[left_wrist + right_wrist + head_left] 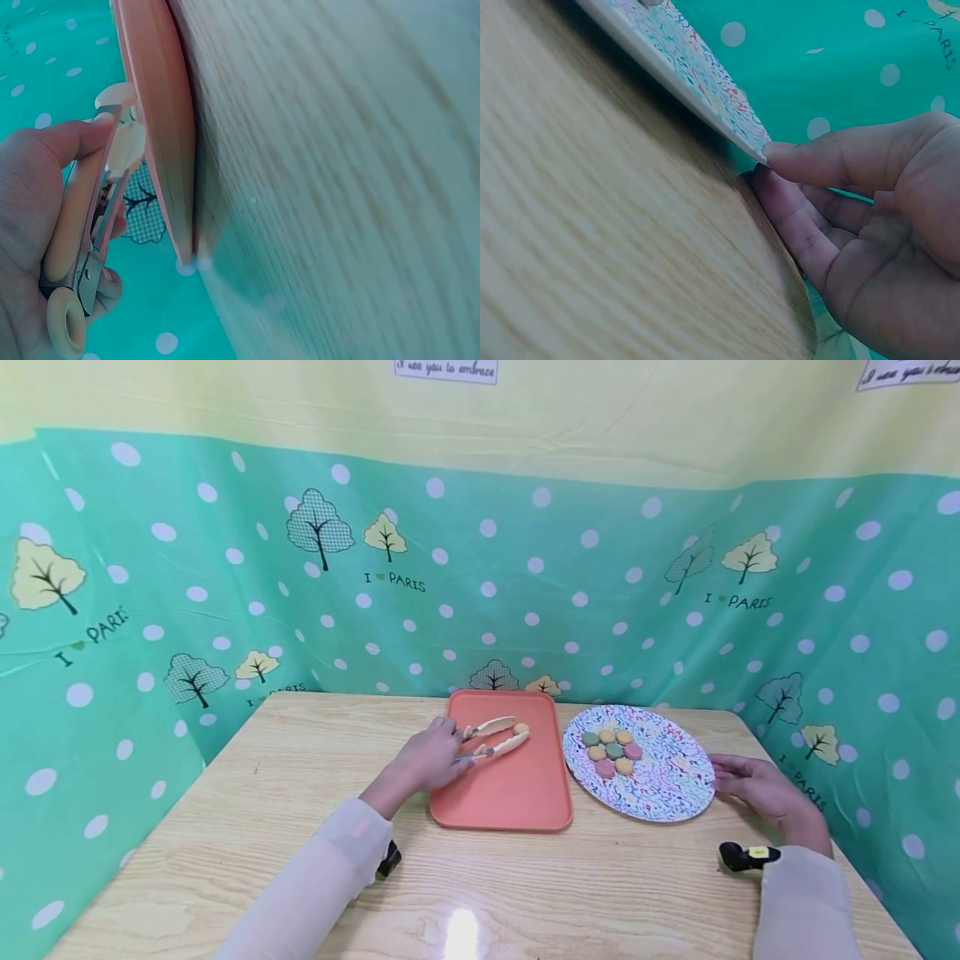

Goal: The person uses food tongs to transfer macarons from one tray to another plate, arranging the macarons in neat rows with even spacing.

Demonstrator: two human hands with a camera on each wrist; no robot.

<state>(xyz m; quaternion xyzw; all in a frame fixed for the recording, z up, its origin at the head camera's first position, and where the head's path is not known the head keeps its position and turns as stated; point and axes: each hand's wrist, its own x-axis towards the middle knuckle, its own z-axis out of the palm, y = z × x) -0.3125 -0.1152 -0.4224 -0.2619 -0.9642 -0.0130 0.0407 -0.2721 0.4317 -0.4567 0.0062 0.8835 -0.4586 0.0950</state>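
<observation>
My left hand [435,753] grips a pair of tongs [495,750] with cream tips, held over the orange-pink tray [498,797]. The tips stand apart, and a small yellow macaron [521,728] shows between them near their ends. In the left wrist view the thumb lies along the cream handle of the tongs [75,217], a ring at its end. My right hand [772,793] pinches the rim of a round, colourfully speckled plate [678,793] between thumb and fingers, at its right edge. Several green, yellow and pink macarons [614,750] sit clustered on the plate's left half.
Tray and plate lie side by side toward the back of a light wooden table [570,893]. Behind and at the sides hangs a green and yellow curtain [487,610] with dots and trees. Black wrist devices [750,857] are near both forearms.
</observation>
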